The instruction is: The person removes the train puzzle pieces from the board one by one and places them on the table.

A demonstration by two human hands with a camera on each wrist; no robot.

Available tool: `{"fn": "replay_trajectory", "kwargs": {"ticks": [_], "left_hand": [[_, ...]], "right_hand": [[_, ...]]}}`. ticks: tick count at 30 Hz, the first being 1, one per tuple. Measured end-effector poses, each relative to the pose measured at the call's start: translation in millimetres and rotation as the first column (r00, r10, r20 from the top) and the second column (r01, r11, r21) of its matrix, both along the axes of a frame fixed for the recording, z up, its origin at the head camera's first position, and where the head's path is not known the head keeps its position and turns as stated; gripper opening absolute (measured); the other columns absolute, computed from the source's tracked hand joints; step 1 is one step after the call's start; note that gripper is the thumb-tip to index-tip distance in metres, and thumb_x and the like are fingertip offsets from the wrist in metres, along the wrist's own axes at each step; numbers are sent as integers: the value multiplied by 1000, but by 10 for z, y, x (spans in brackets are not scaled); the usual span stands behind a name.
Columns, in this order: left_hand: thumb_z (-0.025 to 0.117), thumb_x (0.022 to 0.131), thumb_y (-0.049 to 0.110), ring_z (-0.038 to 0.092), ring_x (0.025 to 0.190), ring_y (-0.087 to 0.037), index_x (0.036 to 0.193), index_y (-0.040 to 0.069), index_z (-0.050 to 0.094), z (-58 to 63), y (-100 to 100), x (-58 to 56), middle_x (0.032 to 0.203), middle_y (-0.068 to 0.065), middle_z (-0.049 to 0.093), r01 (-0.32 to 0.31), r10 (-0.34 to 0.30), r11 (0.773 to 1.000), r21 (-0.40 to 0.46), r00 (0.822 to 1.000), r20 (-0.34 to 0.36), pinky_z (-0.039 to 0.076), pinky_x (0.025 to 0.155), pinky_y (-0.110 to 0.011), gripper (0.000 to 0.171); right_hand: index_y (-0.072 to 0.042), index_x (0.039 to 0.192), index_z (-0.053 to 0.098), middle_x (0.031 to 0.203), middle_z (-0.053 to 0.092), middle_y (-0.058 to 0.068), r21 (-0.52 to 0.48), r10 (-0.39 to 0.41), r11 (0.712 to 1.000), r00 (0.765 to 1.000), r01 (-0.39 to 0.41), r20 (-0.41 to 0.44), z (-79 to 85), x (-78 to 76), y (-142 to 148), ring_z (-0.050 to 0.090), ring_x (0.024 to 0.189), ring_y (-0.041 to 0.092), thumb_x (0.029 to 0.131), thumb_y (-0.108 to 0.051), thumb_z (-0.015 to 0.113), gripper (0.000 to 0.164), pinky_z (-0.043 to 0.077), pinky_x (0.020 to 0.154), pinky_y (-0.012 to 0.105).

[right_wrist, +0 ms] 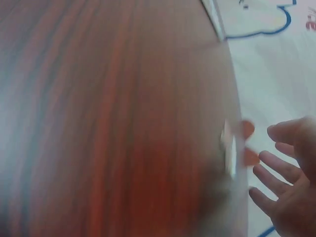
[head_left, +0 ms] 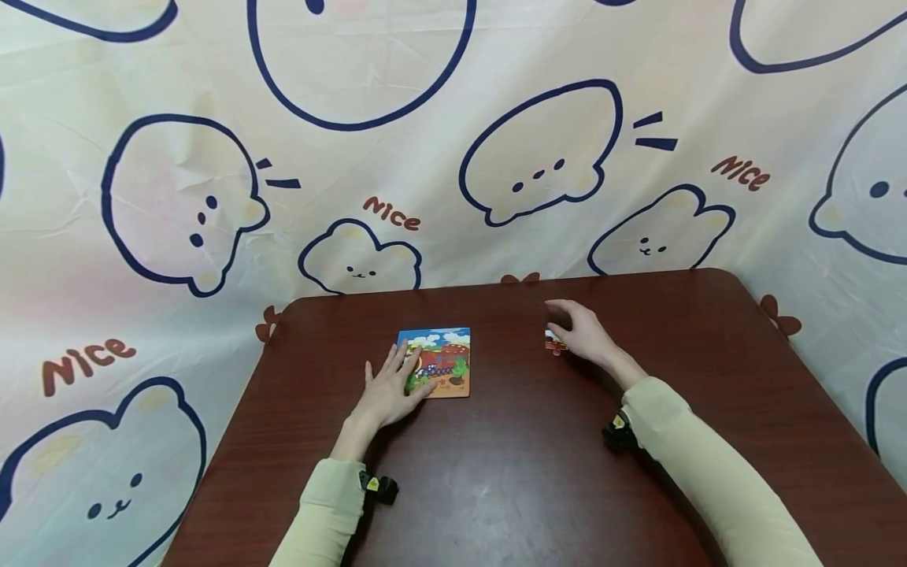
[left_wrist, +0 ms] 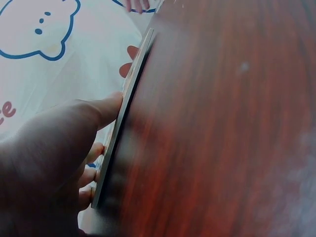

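Note:
A square jigsaw puzzle (head_left: 453, 358) with a bright picture of sky, clouds and a red train-like shape lies left of centre on the table. My left hand (head_left: 388, 396) rests on its left side with fingers spread straight. From the left wrist view, the thumb (left_wrist: 109, 107) and fingertips touch the top of the thin puzzle board (left_wrist: 129, 101). Over to the right, my right hand (head_left: 585, 334) hovers by a small jigsaw piece (head_left: 555, 340), partly covering it. The right wrist view has that hand's fingers (right_wrist: 279, 168) loosely spread and apart from the blurred piece (right_wrist: 230, 150).
The dark brown wooden table (head_left: 489, 472) has rounded far corners. Right behind its far edge hangs a pale curtain (head_left: 439, 173) printed with cartoon faces. Each wrist carries a small black camera (head_left: 383, 489).

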State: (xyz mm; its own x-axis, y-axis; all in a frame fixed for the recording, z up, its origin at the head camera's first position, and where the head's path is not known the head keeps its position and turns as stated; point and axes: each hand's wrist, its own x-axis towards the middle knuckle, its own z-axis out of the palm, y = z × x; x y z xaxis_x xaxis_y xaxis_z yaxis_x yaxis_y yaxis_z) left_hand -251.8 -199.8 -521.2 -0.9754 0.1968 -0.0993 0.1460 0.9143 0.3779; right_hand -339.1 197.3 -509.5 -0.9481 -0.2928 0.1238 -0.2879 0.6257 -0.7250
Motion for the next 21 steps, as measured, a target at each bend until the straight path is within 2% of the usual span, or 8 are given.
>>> {"fn": "replay_trajectory", "kwargs": {"ticks": [2, 5, 7, 9, 12, 15, 21], "left_hand": [[58, 108, 62, 13, 174, -40, 175, 19, 31, -3, 1, -6, 186, -15, 16, 0, 0, 1000, 0, 1000, 0, 2, 131, -83, 85], [58, 108, 62, 14, 174, -40, 175, 18, 31, -8, 3, -9, 186, -15, 16, -1, 1, 1000, 0, 1000, -2, 2, 131, -83, 85], [59, 108, 62, 14, 173, -41, 175, 17, 31, -9, 1, -7, 186, -16, 16, 0, 0, 1000, -1, 1000, -5, 3, 131, -84, 85], [60, 108, 61, 14, 173, -41, 175, 17, 31, -8, -4, -1, 186, -16, 16, 0, 0, 1000, 2, 1000, -6, 3, 130, -84, 86], [60, 108, 61, 15, 173, -42, 175, 16, 31, -10, -8, 0, 186, -17, 16, 0, 0, 1000, 2, 1000, -8, 3, 130, -84, 86], [59, 108, 61, 15, 173, -42, 175, 13, 29, -13, -8, -7, 185, -17, 17, -4, 4, 1000, 4, 1000, -10, 4, 130, -84, 88], [57, 108, 63, 14, 174, -40, 176, 9, 24, -11, 1, -18, 186, -15, 15, -9, 9, 1000, -2, 1000, 0, 3, 132, -82, 93]], "right_hand": [[-1, 158, 56, 151, 65, 27, -33, 25, 999, 1000, -24, 17, 34, -15, -132, 69, 126, 46, 110, -9, 65, 50, 59, 102, 60], [0, 154, 60, 140, 73, 23, -48, 62, 997, 998, -61, 30, 92, -32, -363, 74, 110, 40, 108, -10, 67, 47, 62, 91, 53], [1, 151, 62, 133, 76, 22, -49, 87, 995, 995, -85, 44, 125, -43, -528, 75, 108, 39, 108, -10, 69, 45, 63, 91, 53], [2, 149, 64, 130, 77, 20, -38, 114, 993, 992, -112, 48, 148, -53, -696, 74, 118, 35, 108, -11, 69, 44, 60, 103, 51], [2, 149, 64, 131, 78, 20, -45, 157, 987, 985, -154, 72, 155, -69, -926, 73, 122, 36, 109, -12, 68, 43, 60, 107, 53], [1, 150, 64, 133, 77, 19, -69, 184, 982, 978, -178, 97, 143, -84, -1118, 72, 125, 36, 110, -13, 66, 41, 60, 108, 52], [1, 147, 66, 134, 77, 21, -114, 189, 978, 974, -175, 127, 103, -91, -1380, 73, 126, 36, 113, -14, 62, 38, 61, 108, 50]]}}
